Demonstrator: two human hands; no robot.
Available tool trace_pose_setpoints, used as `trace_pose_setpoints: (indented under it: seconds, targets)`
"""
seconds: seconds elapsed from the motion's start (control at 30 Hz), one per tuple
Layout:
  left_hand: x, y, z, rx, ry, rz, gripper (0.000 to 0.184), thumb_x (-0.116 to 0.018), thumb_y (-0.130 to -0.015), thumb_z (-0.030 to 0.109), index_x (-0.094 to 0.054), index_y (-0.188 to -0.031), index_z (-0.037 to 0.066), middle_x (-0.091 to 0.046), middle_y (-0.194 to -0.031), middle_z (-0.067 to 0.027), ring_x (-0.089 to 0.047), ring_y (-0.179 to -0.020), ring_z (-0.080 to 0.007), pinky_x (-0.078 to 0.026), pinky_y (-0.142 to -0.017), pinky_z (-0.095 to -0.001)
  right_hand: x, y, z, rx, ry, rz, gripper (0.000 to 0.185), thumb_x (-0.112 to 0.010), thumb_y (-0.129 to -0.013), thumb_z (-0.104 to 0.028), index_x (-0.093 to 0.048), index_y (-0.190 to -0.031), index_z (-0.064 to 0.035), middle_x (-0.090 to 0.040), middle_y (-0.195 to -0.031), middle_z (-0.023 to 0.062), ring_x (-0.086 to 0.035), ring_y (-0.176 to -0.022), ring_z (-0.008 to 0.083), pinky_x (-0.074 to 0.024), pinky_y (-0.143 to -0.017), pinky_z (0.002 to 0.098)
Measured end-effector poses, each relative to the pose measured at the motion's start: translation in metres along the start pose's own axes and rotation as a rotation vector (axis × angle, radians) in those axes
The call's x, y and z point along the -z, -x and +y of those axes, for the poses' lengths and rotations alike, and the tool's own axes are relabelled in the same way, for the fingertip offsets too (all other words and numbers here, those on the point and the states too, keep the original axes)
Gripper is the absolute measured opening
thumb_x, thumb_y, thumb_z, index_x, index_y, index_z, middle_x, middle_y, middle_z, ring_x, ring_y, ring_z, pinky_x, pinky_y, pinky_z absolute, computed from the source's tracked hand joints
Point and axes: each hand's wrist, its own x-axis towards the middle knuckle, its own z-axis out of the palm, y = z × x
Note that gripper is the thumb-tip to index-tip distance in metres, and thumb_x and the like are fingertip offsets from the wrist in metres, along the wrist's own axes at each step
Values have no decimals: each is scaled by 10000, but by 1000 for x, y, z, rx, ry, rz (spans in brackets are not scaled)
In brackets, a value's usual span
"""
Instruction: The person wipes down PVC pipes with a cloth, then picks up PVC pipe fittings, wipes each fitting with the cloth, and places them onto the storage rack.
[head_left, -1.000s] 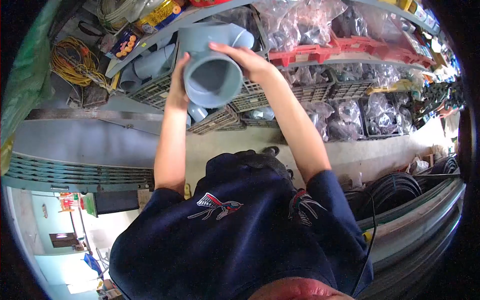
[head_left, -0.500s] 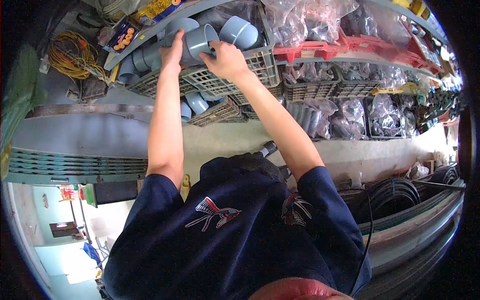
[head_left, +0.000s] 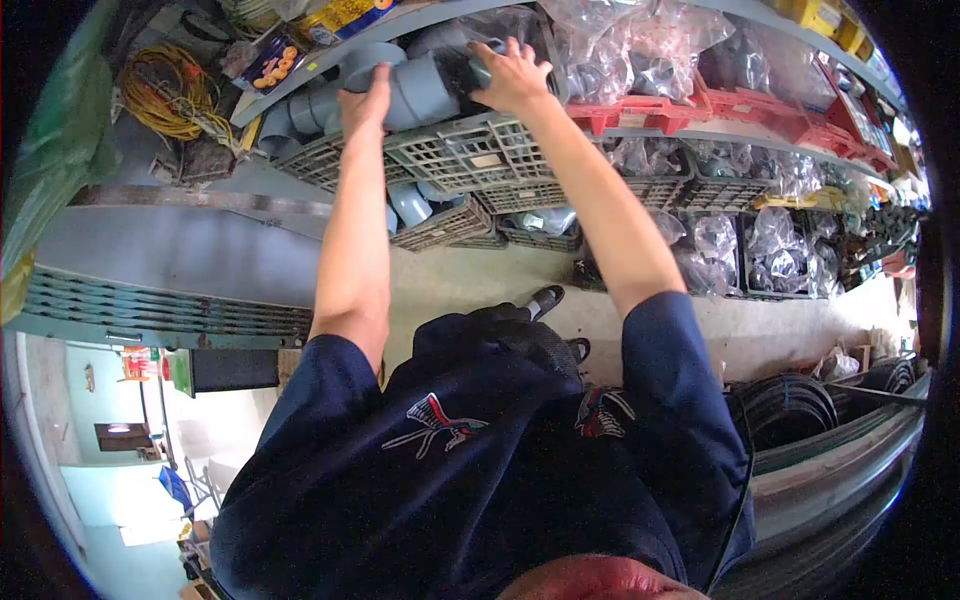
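Observation:
My left hand (head_left: 365,106) is closed on a grey plastic pipe fitting (head_left: 420,94), with its thumb upright and its other fingers partly hidden. The fitting lies tilted at the top of a grey lattice crate (head_left: 470,155) on a shelf. More grey fittings sit in the crate, one behind my thumb (head_left: 372,58) and others to the left (head_left: 305,112). My right hand (head_left: 514,76) is open with spread fingers, over the crate's right part beside the fitting's end. A dark area lies under its fingertips; what they touch there is unclear.
To the right, red crates (head_left: 640,115) hold plastic-bagged parts. Lower black crates (head_left: 730,190) hold more bags. A coiled yellow cord (head_left: 170,90) and a blue box (head_left: 270,65) are at the left. Black hose coils (head_left: 790,410) lie at lower right.
My right hand has left the fitting's end, moved right and spread its fingers. The fitting has turned, its open end no longer showing. The separate grey fitting on the right is no longer visible.

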Motion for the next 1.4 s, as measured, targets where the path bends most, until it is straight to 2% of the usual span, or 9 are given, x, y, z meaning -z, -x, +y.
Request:
trace_pose_setpoints:
  seconds: [0.3,0.5,0.77,0.83,0.93,1.03,1.2,1.27,1.4]
  targets:
    - [-53,-22,15,19,-296,-210,1295,-791,-754,728,-222,-1664,4,-488,-1592,-235,-646,-1281,-404,-633,-906,-443,-28,-17,33,72,-124,7,881,-890,-739,-297,-466,-1506,-382,-493,-1388,197,-509,-1338,471,-484,-1005,660]
    - [-51,-63,8,-9,-498,-535,1043,-711,-844,741,-512,-1523,-26,-556,-1537,-197,-671,-1227,-399,-637,-849,-520,-27,-13,30,131,47,21,943,-870,-798,-345,-388,-1606,-289,-266,-1695,260,-176,-1615,421,-225,-1195,778]
    - [-44,-14,59,-166,-907,-478,1073,-606,-865,840,-555,-1471,-43,-670,-1386,-225,-702,-1195,-371,-615,-894,-492,6,47,23,153,-531,513,650,-732,-919,-203,-494,-1520,-131,-514,-1533,234,-422,-1492,408,-329,-1198,648]
    - [-25,26,50,-680,-631,-134,873,-449,-989,768,-604,-1462,51,-665,-1413,-210,-640,-1304,-378,-502,-1074,-503,26,89,16,61,-939,657,448,-690,-966,-127,-592,-1389,-13,-646,-1363,237,-622,-1298,406,-472,-1113,437]
    - [-19,167,26,-953,188,-489,648,-357,-1128,543,-496,-1558,78,-593,-1493,-217,-619,-1327,-346,-471,-1103,-493,21,128,0,-181,-1593,405,533,-453,-1149,-329,-417,-1576,-12,-535,-1558,183,-492,-1461,274,-380,-1204,404]
    - [-46,210,10,-1118,-24,-752,576,-333,-1145,473,-417,-1629,173,-253,-1745,-140,-173,-1627,-359,-53,-1296,-575,-2,152,-23,-389,-1890,391,678,-332,-1142,-520,-389,-1598,-22,-443,-1621,200,-450,-1488,292,-358,-1222,451]
    - [-31,146,41,-1014,105,-408,261,-694,-1010,235,-763,-1170,40,-780,-1146,-161,-752,-1100,-291,-560,-958,-353,50,212,0,-89,-1873,463,587,-446,-1126,-409,-430,-1527,19,-572,-1442,293,-600,-1318,421,-508,-1088,574]
    - [5,103,73,-1117,28,-115,235,-691,-1009,209,-763,-1157,42,-788,-1126,-149,-760,-1079,-259,-562,-949,-363,50,232,20,-194,-1694,572,386,-544,-1099,-125,-508,-1455,20,-688,-1284,224,-693,-1144,285,-586,-979,425]
    - [55,36,186,-1249,-76,15,323,-742,-990,293,-743,-1236,84,-776,-1174,-142,-733,-1142,-266,-552,-978,-382,30,271,80,-476,-1567,645,254,-565,-1100,-107,-580,-1331,-1,-723,-1045,119,-685,-893,167,-579,-860,329]
